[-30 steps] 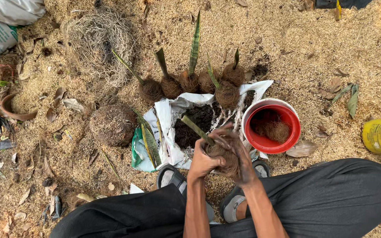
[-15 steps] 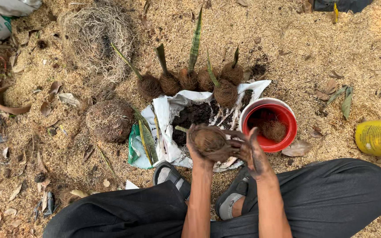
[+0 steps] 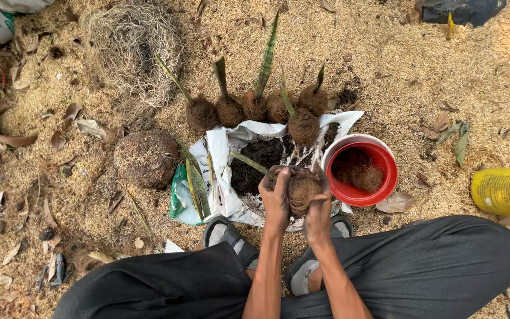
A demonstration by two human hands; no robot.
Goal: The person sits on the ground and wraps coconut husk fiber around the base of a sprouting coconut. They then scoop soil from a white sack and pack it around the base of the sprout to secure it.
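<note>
Both hands (image 3: 296, 198) around fibre ball (image 3: 302, 194)

Yellow container (image 3: 506, 192) at right, tangled root clump (image 3: 126, 44) upper left, dry leaves (image 3: 455, 139).

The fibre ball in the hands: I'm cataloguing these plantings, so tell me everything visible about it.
The fibre ball is a round, brown, hairy lump, seemingly coconut fibre, with a narrow green leaf jutting up-left from it. The left hand and right hand cup it from both sides, above the white sack of dark soil, beside the red bowl.
</note>
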